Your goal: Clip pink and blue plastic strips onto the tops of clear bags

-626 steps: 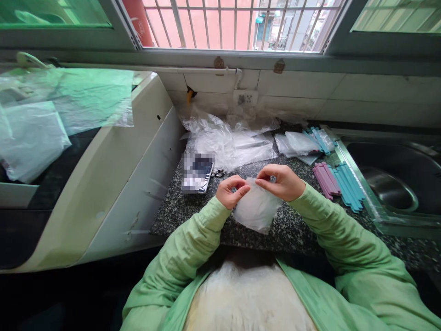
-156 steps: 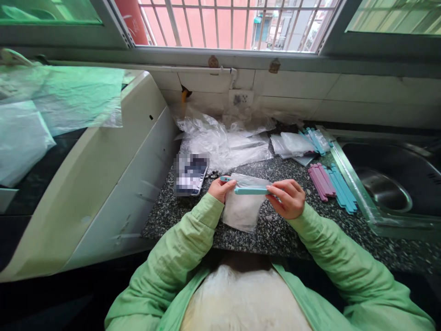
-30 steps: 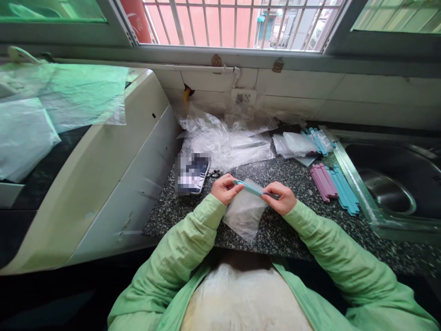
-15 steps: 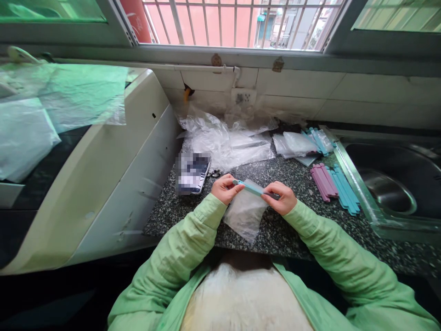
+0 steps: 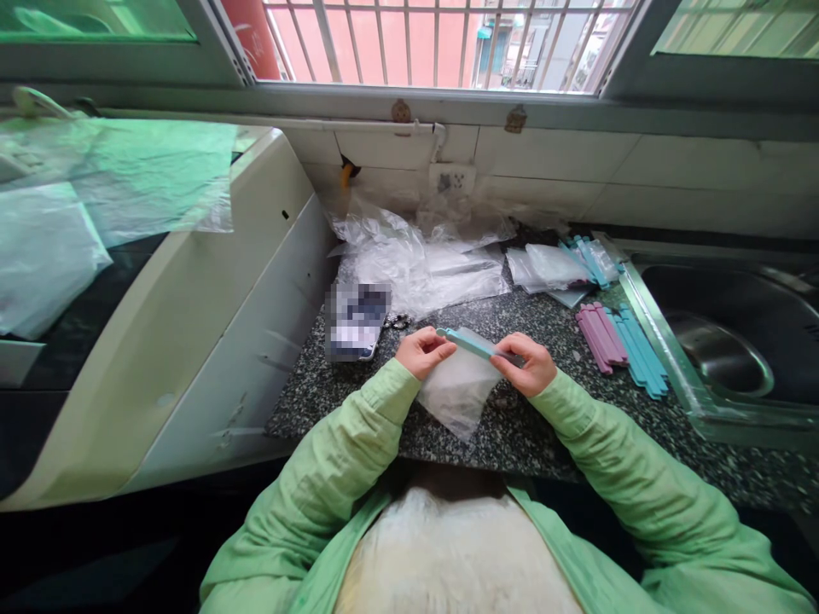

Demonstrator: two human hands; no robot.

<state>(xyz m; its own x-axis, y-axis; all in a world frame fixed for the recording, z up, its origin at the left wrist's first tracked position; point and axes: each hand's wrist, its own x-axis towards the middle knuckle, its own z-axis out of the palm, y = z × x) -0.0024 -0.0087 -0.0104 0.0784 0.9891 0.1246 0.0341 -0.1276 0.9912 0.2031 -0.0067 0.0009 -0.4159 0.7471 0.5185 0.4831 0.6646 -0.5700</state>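
Observation:
A light-blue bag-sealing clip runs across the top of a clear plastic bag, which hangs below it over the counter. My left hand is closed in a pinch on the clip's left end. At the other end, the thumb and fingers of my right hand grip the clip and the bag's edge. Its right tip is partly hidden by those fingers. Several pink clips and blue clips lie in rows on the counter to the right.
Crumpled clear plastic bags cover the back of the speckled counter. A phone-like device, partly blurred, lies to the left. Small packed bags rest at the back right, beside the sink rim. A large white appliance borders the left.
Both hands have shifted slightly right. The clip has turned a little, showing more of its blue side, and the bag's lower tip has risen slightly.

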